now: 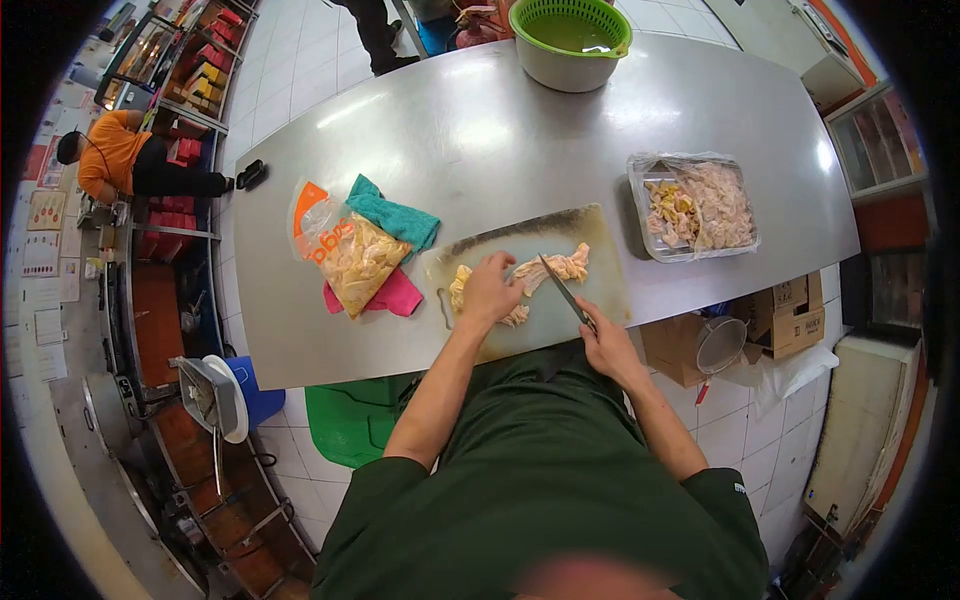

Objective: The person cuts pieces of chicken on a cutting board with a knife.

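My right hand (608,345) is closed round the handle of a knife (567,289), whose blade points up and left across a strip of pale raw chicken (568,266). Curled over the left end of that strip is my left hand (490,288), its fingertips against the meat and partly hidden. Under both lies a worn, whitish cutting board (600,230) with dark stains along its far edge. A yellowish chicken piece (459,288) sits left of my left hand, and a small pale scrap (515,316) lies just below it.
On the steel table (450,120), a plastic bag of raw chicken (360,262) lies left beside teal (398,212) and pink cloths (395,295). A plastic-lined tray (645,215) of cut chicken stands right. A green colander in a bowl (570,70) is at the back. A person in orange (115,155) stands far left.
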